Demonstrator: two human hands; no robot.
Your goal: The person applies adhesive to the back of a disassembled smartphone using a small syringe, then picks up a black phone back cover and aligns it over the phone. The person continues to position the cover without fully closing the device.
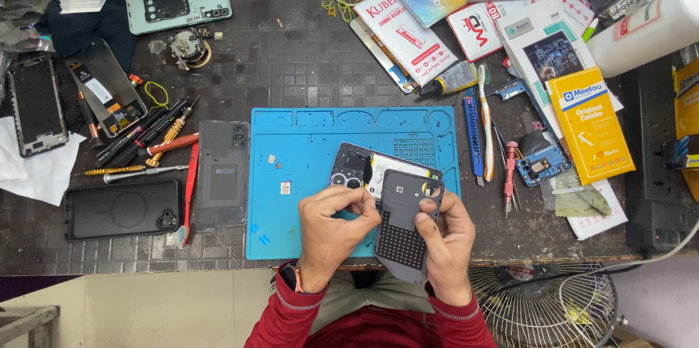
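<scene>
Grey panel (405, 228) between left hand (331, 235) and right hand (445, 246), above blue mat (291, 173)

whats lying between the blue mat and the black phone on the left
In the head view, a grey phone back cover and a red-handled tool lie between the blue mat and black phone.

My left hand (331, 235) and right hand (445, 246) cover the near end of the opened phone (382, 169) and part of the dark grey inner sheet (404, 228), so I cannot tell what my left fingertips pinch. The white bottle (644, 28) at the bench's right edge is cut off by the frame. The tiny parts (280, 173) on the blue mat (306, 137) are too small to identify.
</scene>
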